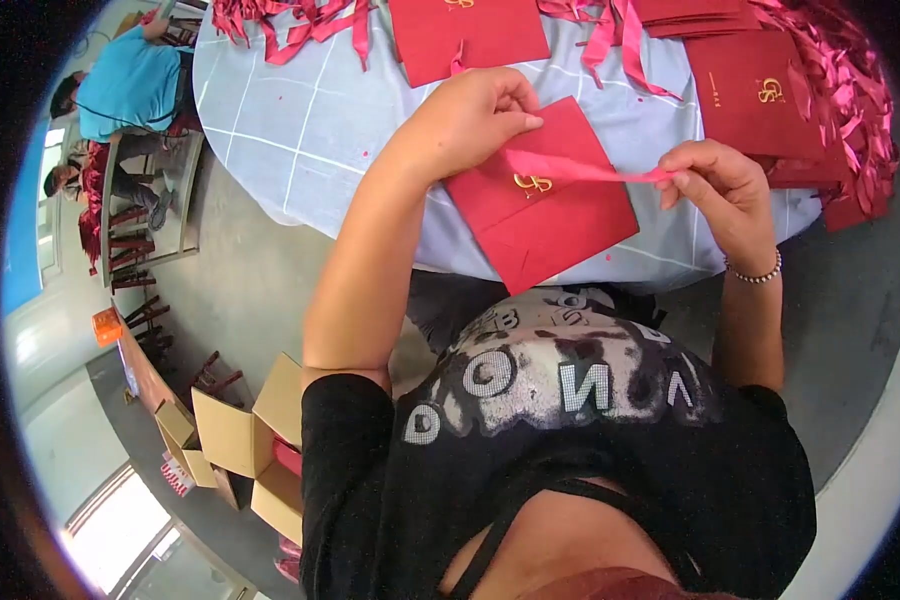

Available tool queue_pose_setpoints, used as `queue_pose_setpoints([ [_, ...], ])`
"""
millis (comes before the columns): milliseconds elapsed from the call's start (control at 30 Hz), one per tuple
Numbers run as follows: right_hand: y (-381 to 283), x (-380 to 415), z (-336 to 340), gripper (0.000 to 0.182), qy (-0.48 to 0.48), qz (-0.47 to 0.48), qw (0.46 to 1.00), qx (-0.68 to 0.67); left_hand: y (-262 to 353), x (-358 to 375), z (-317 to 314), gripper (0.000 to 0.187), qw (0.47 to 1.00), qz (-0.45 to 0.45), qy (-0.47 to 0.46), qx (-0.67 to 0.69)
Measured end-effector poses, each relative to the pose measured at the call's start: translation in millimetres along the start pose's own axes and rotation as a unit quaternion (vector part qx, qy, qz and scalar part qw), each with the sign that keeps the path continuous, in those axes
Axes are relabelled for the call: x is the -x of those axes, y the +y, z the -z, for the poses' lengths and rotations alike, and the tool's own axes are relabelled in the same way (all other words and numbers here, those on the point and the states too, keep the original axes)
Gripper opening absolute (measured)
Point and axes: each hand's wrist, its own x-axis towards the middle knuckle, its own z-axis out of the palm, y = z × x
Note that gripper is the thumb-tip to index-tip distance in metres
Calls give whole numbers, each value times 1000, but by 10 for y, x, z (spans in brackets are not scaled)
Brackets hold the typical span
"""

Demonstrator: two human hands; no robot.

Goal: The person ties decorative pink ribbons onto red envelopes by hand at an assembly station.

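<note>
A flat red paper bag or folder (570,215) with gold lettering lies at an angle on the cloth-covered table before me. Across its face a pink ribbon (580,168) is drawn out, nearly straight. My right hand (722,185), with a beaded bracelet on its wrist, pinches the ribbon's right end between thumb and fingers. Over the bag's upper left part, my left hand (475,120) is closed with its fingers curled. The ribbon's left end runs beneath that hand, and what its fingertips hold is hidden.
Another red bag (470,40) lies beyond my hands. Stacked red bags (755,95) and heaped pink ribbons (855,110) fill the right side of the table (270,130). Open cardboard boxes (230,430) stand at lower left. A person in blue (135,85) and another person are at far left.
</note>
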Motion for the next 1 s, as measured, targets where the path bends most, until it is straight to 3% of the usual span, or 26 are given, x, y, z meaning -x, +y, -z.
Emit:
queue_pose_setpoints([
  [133,-31,-84,-38,15,35,83,996,26,56,79,3,9,999,32,27,23],
  [233,112,-154,-65,16,93,100,983,122,91,128,-32,13,997,37,48,42],
  [333,171,-236,-329,23,267,107,945,152,88,166,-89,18,997,27,52,53],
  [433,141,-326,-408,27,292,147,940,96,61,192,-98,19,998,24,36,43],
  [533,214,-341,-355,30,296,124,947,-36,58,220,-85,17,999,7,30,40],
  [633,295,-340,-251,23,211,78,927,-299,21,227,-95,13,996,10,18,87],
  [733,261,-343,-361,17,206,62,920,-328,87,254,-77,11,994,38,7,105],
  [833,88,-314,-473,14,114,25,927,-357,132,269,-63,11,992,74,-1,106],
  [933,120,-298,-348,17,-84,-74,917,-382,116,262,-89,12,991,69,1,113],
  [1000,65,-243,-454,18,-21,-116,986,-117,126,264,-91,14,989,68,-4,131],
])
